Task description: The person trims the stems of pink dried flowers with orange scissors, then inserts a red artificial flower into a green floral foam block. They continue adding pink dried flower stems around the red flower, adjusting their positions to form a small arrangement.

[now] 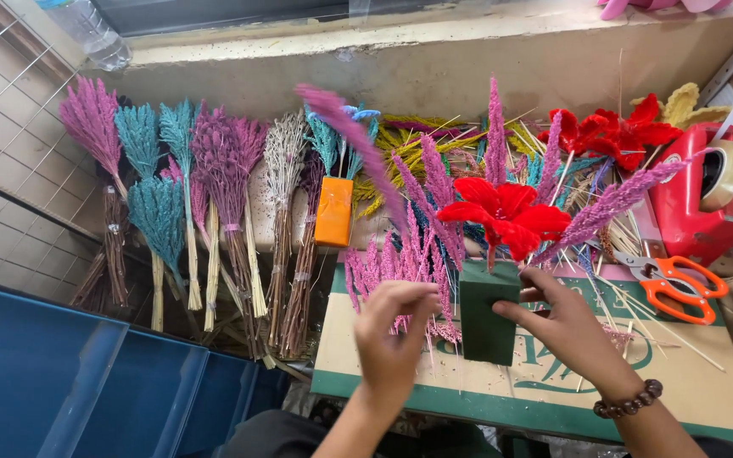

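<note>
My right hand (566, 326) has its grip closed on the dark green foam block (487, 311), thumb on its right face, block upright on the bench (553, 382). My left hand (392, 335) sits just left of the block, fingers pinched on a pink plume stem (358, 140) that is blurred. The red flower (506, 212) stands in the block's top.

Hands (477, 335) around green foam block (487, 314)
</note>
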